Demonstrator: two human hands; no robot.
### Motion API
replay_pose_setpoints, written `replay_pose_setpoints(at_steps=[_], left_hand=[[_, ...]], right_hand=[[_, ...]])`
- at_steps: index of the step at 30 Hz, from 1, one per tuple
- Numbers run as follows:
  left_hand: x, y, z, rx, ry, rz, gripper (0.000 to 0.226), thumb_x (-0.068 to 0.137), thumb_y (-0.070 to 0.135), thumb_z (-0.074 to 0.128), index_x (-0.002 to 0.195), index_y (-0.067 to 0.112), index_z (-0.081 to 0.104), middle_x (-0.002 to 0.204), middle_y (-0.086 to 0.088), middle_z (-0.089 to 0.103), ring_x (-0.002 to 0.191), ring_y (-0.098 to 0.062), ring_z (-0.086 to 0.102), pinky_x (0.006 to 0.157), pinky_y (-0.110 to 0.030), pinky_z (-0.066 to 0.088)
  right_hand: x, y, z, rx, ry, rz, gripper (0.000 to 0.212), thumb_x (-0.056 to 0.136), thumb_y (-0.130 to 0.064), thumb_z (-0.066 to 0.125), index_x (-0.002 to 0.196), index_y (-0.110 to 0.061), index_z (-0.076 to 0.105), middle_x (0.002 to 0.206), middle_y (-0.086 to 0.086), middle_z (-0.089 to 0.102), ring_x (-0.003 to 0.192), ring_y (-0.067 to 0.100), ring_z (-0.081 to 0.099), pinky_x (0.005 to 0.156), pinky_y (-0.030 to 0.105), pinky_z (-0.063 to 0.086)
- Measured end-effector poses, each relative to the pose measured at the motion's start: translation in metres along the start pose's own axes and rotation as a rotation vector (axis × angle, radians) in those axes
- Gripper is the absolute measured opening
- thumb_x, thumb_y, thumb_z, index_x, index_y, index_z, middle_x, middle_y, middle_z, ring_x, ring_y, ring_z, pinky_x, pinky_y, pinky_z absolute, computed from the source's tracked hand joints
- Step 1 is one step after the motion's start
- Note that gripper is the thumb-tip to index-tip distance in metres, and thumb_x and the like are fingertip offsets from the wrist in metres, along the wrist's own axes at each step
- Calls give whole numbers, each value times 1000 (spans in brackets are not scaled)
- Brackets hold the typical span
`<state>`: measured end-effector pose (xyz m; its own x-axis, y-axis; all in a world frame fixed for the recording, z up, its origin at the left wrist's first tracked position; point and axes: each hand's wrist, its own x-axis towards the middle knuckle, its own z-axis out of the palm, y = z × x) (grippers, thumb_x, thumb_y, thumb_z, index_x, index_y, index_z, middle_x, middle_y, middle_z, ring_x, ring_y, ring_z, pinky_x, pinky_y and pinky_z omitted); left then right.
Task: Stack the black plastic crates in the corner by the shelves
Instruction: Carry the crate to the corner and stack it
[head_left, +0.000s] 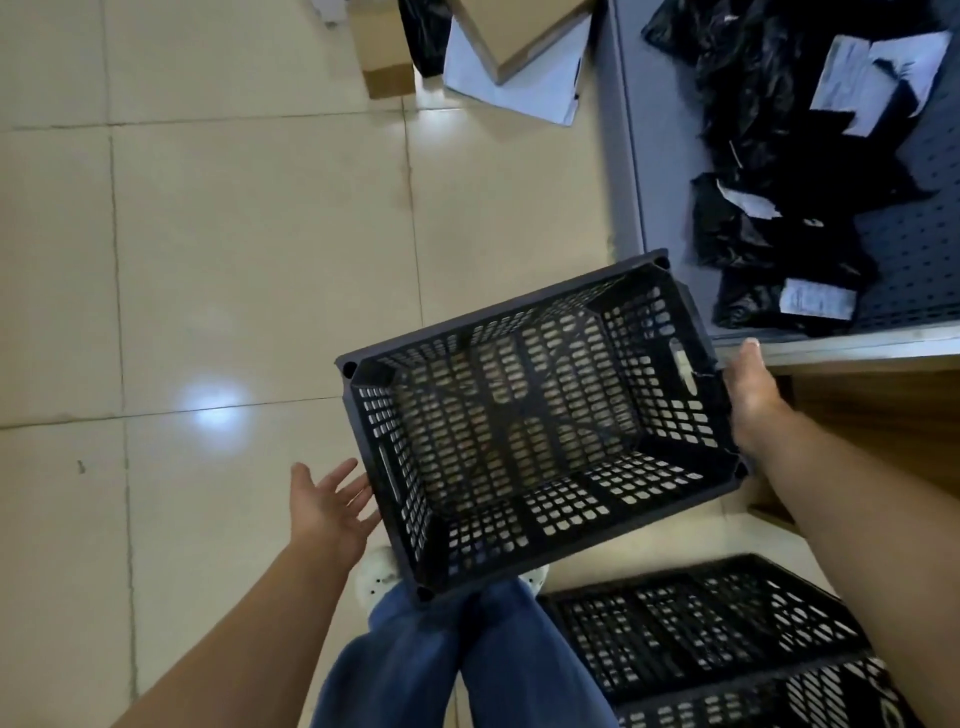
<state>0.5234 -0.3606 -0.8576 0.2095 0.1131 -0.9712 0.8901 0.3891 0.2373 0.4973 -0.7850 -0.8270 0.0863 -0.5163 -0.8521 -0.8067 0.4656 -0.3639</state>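
Note:
A black perforated plastic crate (530, 421) hangs in the air over the tiled floor, tilted, its open top facing me. My right hand (753, 400) grips its right end wall, thumb along the rim, fingers hidden behind the wall. My left hand (332, 506) is spread with straight fingers just left of the crate's left end, fingertips close to or touching it. A second black crate (717, 634) stands on the floor at the lower right, beside the shelf unit.
A grey shelf (639, 171) at the upper right holds black plastic parcels (789, 156) with white labels. Cardboard boxes (384, 57) and white sheets (524, 88) lie on the floor at the top. My legs in blue trousers (415, 665) are below the crate.

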Motion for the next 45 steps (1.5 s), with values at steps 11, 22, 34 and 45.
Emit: replay_pose_setpoints(at_steps=[11, 22, 34, 45], left_hand=[[5, 24, -14, -34, 34, 30, 65, 89, 60, 17, 116, 14, 55, 115, -4, 62, 110, -20, 54, 93, -43, 39], [-15, 71, -60, -69, 85, 139, 66, 90, 57, 15, 119, 13, 55, 113, -2, 62, 101, -19, 57, 97, -37, 39], [-129, 117, -120, -220, 108, 150, 70, 91, 58, 15, 126, 11, 53, 114, -5, 58, 112, -23, 49, 90, -37, 38], [-261, 149, -215, -458, 113, 113, 70, 89, 62, 15, 113, 11, 56, 129, -6, 52, 122, -23, 43, 103, -45, 30]], right_hand=[[-10, 4, 17, 31, -29, -48, 75, 91, -62, 15, 141, -11, 37, 141, 18, 44, 121, 32, 47, 72, 38, 38], [-36, 48, 34, -50, -37, -57, 68, 96, -54, 11, 118, -12, 59, 126, 15, 54, 110, 27, 48, 95, 38, 33], [-164, 34, 37, -136, -65, -74, 64, 95, -54, 11, 102, -14, 60, 104, 6, 58, 89, 20, 51, 89, 38, 33], [-325, -26, 60, -267, -132, -177, 68, 95, -57, 13, 111, -10, 59, 109, 9, 60, 92, 23, 54, 89, 39, 36]])
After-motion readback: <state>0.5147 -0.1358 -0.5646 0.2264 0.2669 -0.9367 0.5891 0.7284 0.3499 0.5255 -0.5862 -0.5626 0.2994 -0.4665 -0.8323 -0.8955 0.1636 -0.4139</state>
